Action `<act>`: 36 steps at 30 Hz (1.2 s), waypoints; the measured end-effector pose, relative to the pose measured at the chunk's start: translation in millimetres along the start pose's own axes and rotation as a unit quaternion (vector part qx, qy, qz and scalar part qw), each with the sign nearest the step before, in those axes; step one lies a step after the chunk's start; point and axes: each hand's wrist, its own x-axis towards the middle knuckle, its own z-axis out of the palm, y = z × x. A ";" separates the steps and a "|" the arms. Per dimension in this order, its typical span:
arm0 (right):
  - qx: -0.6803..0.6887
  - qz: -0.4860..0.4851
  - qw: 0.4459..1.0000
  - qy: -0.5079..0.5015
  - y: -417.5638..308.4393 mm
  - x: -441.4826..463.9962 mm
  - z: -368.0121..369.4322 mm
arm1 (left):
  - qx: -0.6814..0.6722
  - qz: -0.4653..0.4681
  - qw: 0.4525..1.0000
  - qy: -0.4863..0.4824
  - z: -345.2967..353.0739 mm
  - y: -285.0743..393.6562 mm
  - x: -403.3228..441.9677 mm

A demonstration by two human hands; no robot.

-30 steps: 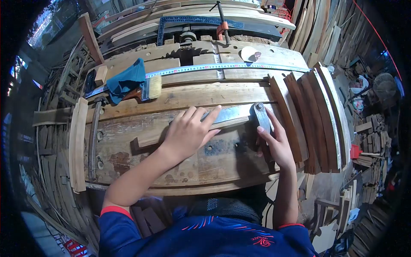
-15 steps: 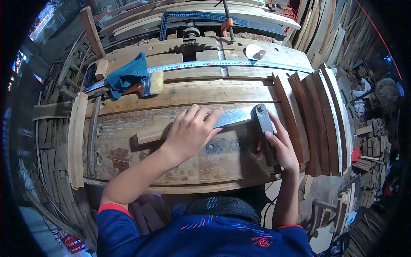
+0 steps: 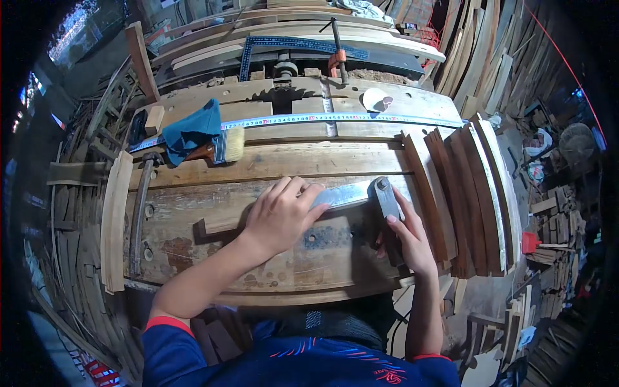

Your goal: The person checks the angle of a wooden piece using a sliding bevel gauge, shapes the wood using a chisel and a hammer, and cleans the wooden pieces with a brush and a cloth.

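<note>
A sliding bevel with a shiny metal blade point(image 3: 351, 195) lies at an angle over the workbench point(image 3: 296, 264). Its handle point(image 3: 385, 198) meets the blade at a round pivot on the right. My left hand point(image 3: 278, 216) is closed over the blade's left end, thumb below and fingers above. From under that hand a wooden strip point(image 3: 225, 224) with a dark end sticks out to the left; how the palm touches it is hidden. My right hand point(image 3: 412, 240) wraps the bevel's handle, thumb on top. Something dark below that hand is partly covered.
Several dark wooden pieces point(image 3: 454, 200) stand along the bench's right side. Across the back runs a tape measure point(image 3: 290, 119). A brush point(image 3: 229, 145) and a teal cloth point(image 3: 193, 132) lie back left, near a metal clamp bar point(image 3: 140, 219) and light wooden strips point(image 3: 116, 222).
The bench and everything on it sit slightly lower in view, as the head view has shifted. Both hands keep their hold on the bevel, with little change in its angle.
</note>
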 end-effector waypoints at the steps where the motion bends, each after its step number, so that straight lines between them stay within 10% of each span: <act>1: 0.030 0.016 0.999 -0.004 -4.9 -2.4 2.7 | -0.002 -0.001 1.000 0.001 -0.2 0.0 0.0; 7: -0.041 -0.040 0.998 0.011 14.9 3.2 -5.3 | 0.010 0.008 1.000 0.007 0.5 -0.9 -0.1; 11: 0.100 0.096 0.990 0.026 -6.5 -7.8 -4.1 | 0.059 0.018 0.998 0.006 0.1 -0.7 -1.7; 27: 0.284 -0.094 0.951 0.082 -61.3 -59.1 32.2 | 0.058 -0.020 0.995 0.082 -15.8 -3.8 3.4; 31: 0.184 -0.153 0.971 -0.011 -81.8 -77.0 15.0 | 0.077 -0.008 0.989 0.123 -11.9 -5.6 7.3; 34: 0.021 -0.133 0.990 0.027 -94.6 -79.1 11.1 | 0.057 -0.116 0.985 -0.113 -20.4 0.4 6.0; 36: -0.085 -0.053 0.993 0.064 -100.9 -79.9 9.9 | 0.064 0.027 0.998 -0.007 -1.1 -15.5 -2.8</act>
